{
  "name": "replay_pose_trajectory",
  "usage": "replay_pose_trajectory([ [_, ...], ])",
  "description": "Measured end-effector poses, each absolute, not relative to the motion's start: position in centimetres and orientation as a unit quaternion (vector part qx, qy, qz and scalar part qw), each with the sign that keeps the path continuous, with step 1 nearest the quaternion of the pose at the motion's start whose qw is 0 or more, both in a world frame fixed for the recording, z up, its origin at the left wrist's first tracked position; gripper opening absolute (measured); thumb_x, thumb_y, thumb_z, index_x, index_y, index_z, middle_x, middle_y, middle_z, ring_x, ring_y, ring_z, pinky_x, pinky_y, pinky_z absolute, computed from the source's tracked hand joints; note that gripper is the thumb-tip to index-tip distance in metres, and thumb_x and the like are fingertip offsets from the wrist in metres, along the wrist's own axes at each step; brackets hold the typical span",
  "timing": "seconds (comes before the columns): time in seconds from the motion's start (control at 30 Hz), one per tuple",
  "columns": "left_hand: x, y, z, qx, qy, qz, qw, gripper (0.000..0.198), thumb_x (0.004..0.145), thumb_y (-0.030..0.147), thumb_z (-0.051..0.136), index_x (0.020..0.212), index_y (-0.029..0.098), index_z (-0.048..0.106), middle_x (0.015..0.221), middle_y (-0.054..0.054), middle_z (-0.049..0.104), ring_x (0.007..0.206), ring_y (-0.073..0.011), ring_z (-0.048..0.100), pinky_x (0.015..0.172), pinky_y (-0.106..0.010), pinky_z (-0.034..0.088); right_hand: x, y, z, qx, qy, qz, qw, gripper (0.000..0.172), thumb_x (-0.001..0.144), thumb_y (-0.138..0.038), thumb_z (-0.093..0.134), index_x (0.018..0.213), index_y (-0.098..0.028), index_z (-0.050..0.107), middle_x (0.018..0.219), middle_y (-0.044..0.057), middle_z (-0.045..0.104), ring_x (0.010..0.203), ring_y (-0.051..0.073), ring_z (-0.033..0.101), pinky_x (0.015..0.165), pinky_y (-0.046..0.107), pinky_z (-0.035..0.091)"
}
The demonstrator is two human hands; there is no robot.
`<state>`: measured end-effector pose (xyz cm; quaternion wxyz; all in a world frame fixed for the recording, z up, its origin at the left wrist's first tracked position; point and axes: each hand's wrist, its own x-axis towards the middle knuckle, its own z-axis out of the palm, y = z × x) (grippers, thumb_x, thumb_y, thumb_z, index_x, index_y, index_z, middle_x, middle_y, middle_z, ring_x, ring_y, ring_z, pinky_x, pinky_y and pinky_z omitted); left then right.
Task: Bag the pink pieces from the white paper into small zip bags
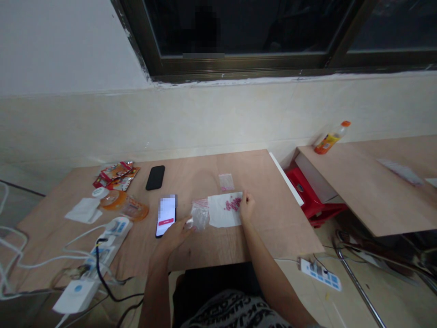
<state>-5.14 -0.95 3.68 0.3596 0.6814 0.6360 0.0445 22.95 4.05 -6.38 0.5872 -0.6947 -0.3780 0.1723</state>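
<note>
A white sheet of paper [221,213] lies on the wooden table [273,218] with a small heap of pink beads [233,203] on it. My right hand [246,207] rests at the paper's right edge, fingers curled beside the beads. My left hand [175,234] pinches a small clear plastic bag [200,215] just left of the paper. Another small zip bag with pink beads [226,181] lies behind the paper. A lit phone [166,217] lies left of my left hand.
A black phone [155,177], snack wrappers [116,176], an orange lid [124,204], tissue [83,210] and power strips with cables [105,246] fill the table's left. To the right stand a red stool [312,198] and a second table with an orange bottle [331,138].
</note>
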Motion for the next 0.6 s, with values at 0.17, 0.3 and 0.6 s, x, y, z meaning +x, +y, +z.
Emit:
replay_pose_trajectory([
  [0.17, -5.6, -0.7, 3.4, 0.701, 0.637, 0.010, 0.320, 0.055, 0.086, 0.044, 0.049, 0.133, 0.015, 0.054, 0.138, -0.012, 0.057, 0.128, -0.0260, 0.053, 0.108, -0.036, 0.039, 22.9, 4.2, -6.2, -0.698, -0.402, 0.161, 0.570, 0.052, 0.095, -0.054, 0.034, 0.054, -0.023, 0.041, 0.056, 0.000, 0.048, 0.056, 0.016, 0.046, 0.057, 0.029, 0.031],
  [0.3, -5.5, -0.7, 3.1, 0.722, 0.624, 0.010, 0.299, 0.049, 0.089, 0.042, 0.048, 0.129, 0.016, 0.057, 0.136, -0.012, 0.059, 0.127, -0.0250, 0.054, 0.110, -0.036, 0.038, 22.8, 4.2, -6.1, -0.695, -0.414, 0.160, 0.566, 0.051, 0.095, -0.052, 0.035, 0.054, -0.023, 0.041, 0.057, -0.001, 0.047, 0.057, 0.016, 0.044, 0.058, 0.029, 0.030],
  [0.6, -1.8, -1.0, 3.1, 0.752, 0.592, 0.023, 0.288, 0.055, 0.081, 0.048, 0.064, 0.132, 0.027, 0.058, 0.156, -0.004, 0.034, 0.148, -0.0336, 0.019, 0.119, -0.048, 0.025, 22.8, 4.4, -6.2, -0.701, -0.418, 0.167, 0.554, 0.050, 0.094, -0.053, 0.036, 0.054, -0.023, 0.043, 0.057, 0.000, 0.047, 0.059, 0.016, 0.045, 0.058, 0.029, 0.029],
])
